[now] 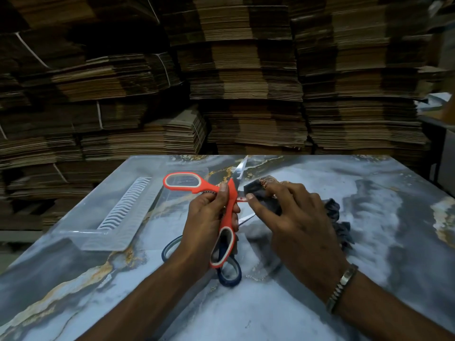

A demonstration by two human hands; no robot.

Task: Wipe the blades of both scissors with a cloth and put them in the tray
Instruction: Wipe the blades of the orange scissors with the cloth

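The left hand grips the orange scissors (blades spread); the right hand pinches the dark cloth against a blade.

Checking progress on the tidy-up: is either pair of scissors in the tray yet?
No: the clear tray holds neither; the left hand grips the orange scissors, and the blue scissors lie on the table.

- We see a grey-blue marbled tabletop with gold veins under dim light.
- Behind it, tall stacks of flattened brown cardboard fill the wall.
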